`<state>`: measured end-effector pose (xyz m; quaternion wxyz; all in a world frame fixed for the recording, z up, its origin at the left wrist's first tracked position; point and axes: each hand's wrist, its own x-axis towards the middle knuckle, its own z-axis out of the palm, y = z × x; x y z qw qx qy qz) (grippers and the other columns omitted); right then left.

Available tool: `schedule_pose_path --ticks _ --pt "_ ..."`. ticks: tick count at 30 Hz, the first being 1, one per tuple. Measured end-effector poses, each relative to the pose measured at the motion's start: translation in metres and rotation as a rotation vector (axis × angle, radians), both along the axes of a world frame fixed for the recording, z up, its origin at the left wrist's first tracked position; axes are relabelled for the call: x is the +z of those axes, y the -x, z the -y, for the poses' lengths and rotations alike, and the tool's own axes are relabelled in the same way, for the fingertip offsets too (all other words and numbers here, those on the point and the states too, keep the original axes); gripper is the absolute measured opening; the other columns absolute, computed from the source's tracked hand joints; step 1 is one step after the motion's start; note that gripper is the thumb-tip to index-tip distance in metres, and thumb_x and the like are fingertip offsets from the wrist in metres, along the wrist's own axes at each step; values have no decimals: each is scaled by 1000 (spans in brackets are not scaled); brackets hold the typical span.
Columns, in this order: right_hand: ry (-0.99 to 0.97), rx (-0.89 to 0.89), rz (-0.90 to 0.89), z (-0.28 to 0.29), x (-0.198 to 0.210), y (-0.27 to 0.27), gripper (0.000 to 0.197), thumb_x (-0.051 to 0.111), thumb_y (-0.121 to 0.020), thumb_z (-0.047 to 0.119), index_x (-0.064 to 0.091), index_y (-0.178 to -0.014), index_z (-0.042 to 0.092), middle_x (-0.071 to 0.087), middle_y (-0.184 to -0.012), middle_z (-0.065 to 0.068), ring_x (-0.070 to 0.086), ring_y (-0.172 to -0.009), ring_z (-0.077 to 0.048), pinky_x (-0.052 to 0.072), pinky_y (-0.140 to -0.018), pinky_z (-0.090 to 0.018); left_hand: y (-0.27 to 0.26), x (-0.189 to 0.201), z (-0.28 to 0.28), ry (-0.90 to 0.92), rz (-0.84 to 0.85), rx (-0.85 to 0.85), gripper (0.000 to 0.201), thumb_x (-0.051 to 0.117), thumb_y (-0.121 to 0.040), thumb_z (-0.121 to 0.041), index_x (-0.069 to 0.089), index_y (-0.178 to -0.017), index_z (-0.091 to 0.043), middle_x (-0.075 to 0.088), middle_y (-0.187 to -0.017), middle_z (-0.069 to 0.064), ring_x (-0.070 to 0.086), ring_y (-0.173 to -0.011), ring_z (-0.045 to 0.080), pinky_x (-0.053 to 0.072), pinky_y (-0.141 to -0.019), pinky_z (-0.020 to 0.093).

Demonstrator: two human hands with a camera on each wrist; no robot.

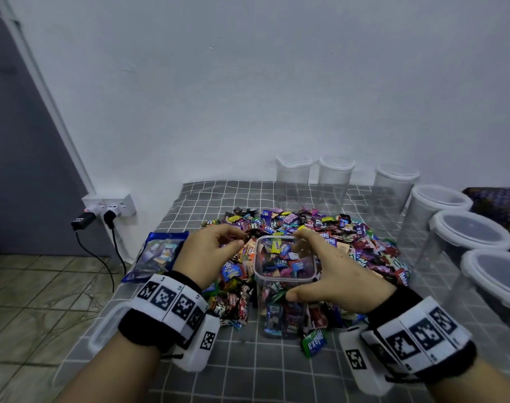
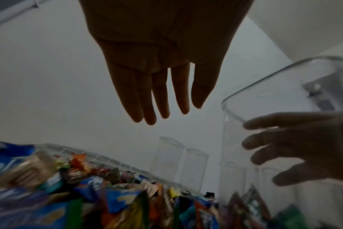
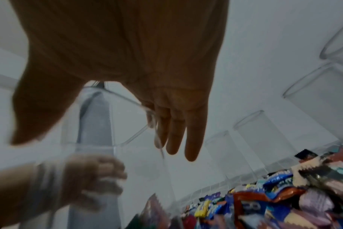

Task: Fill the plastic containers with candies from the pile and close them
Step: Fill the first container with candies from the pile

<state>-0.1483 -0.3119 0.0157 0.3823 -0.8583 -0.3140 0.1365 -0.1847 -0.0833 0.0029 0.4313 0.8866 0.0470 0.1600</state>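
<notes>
Candies (image 1: pixel 306 228) heaped mid-frame in the head view, on a grey grid-checked cloth (image 1: pixel 248 373). Square clear container (image 1: pixel 284 286) stands upright, lidless, at the near edge of the pile, centre of frame, roughly half to two-thirds filled with wrapped sweets. Right hand (image 1: pixel 335 274) spans its right side: thumb on the near wall, fingers reaching over the far rim; whether they actually press the plastic is hard to tell. Right wrist view shows the fingers straight beside the rim. Left hand (image 1: pixel 210 254) hovers just left of the container over the pile; fingers loosely bent in the head view, extended and empty in the left wrist view. Lidded empty containers (image 1: pixel 439 205) lined along upper right. Blue candy bag (image 1: pixel 157 254) at centre left.
</notes>
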Motion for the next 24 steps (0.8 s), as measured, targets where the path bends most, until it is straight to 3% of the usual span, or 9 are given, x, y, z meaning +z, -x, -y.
schedule_pose_path --ticks 1,3,6,9,11,14,18,22,24 --pt "21 19 5 2 3 1 102 80 -63 51 22 -144 27 37 -132 17 38 -124 -1 34 -104 -22 -2 -2 -2 -56 -78 3 11 66 -86 -22 67 -92 -31 68 -94 -6 60 -84 7 47 -78 25" --pt "34 -1 26 6 11 -2 100 57 -59 76 28 -143 30 34 -131 20 33 -124 3 29 -100 -20 -7 -6 -5 -220 -247 2 24 65 -86 -32 65 -109 -27 64 -112 -2 58 -99 13 44 -84 26" --pt "-45 -154 145 11 15 -20 91 36 -68 84 45 -134 22 46 -123 11 43 -121 -6 33 -98 -26 -18 -11 -8 -389 -432 -22 46 64 -85 -41 53 -128 -29 57 -128 2 55 -111 20 44 -90 30" --pt "130 -278 278 13 9 -44 65 42 -88 62 46 -134 16 49 -130 -1 42 -124 -17 35 -100 -33 -34 -21 -13 -509 -501 -36 64 64 -81 -50 41 -138 -30 44 -142 0 46 -125 19 41 -101 36" --pt "363 -291 270 11 1 -59 69 48 -88 56 34 -143 16 37 -144 -5 35 -131 -21 33 -106 -38 -45 -28 -16 -566 -553 -27 75 62 -78 -57 34 -142 -30 36 -147 0 41 -130 21 39 -104 39" --pt "628 -234 158 2 -15 -74 92 49 -81 69 16 -149 17 23 -153 -9 26 -138 -26 30 -111 -44 -56 -34 -17 -629 -640 8 82 55 -78 -67 27 -145 -31 28 -152 2 37 -133 24 39 -105 40" --pt "811 -215 58 -13 -33 -84 113 42 -66 86 4 -151 22 15 -156 -11 26 -139 -32 31 -110 -47 -63 -44 -15 -637 -749 56 90 45 -77 -76 13 -149 -33 18 -155 9 32 -136 32 35 -107 46" --pt "843 -177 72 -23 -48 -86 111 39 -63 90 12 -149 27 19 -154 -12 35 -133 -34 38 -104 -49 -62 -51 -14 -639 -803 3 91 38 -75 -81 2 -148 -39 4 -158 7 22 -141 35 30 -110 50" --pt "823 -135 104 -25 -50 -84 112 34 -54 91 18 -147 30 28 -149 -13 43 -126 -33 42 -98 -45 -60 -53 -14 -648 -772 -48 91 40 -75 -80 1 -148 -43 4 -159 6 22 -141 34 30 -110 50"
